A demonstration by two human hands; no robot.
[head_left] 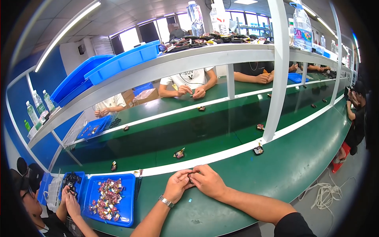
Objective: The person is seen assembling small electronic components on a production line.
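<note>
Both my hands meet over the green worktop, near its white strip. My left hand [178, 185], with a metal watch on the wrist, pinches a small black part [190, 178]. On the same part close the fingers of my right hand [208, 182], which hide most of it, so its exact kind does not show. A tiny light-blue piece [190, 200] lies on the worktop just below my hands. Left of them stands a blue tray [129, 197] holding a heap of small reddish parts [107, 197] with white and yellow bits.
A conveyor belt [213, 142] beyond the white strip carries scattered small assemblies [179, 153]. A white post [276, 79] rises on the right, supporting a shelf [189, 58] with blue trays [122, 61] and bottles. A co-worker's hands [71, 199] work at left; others sit across.
</note>
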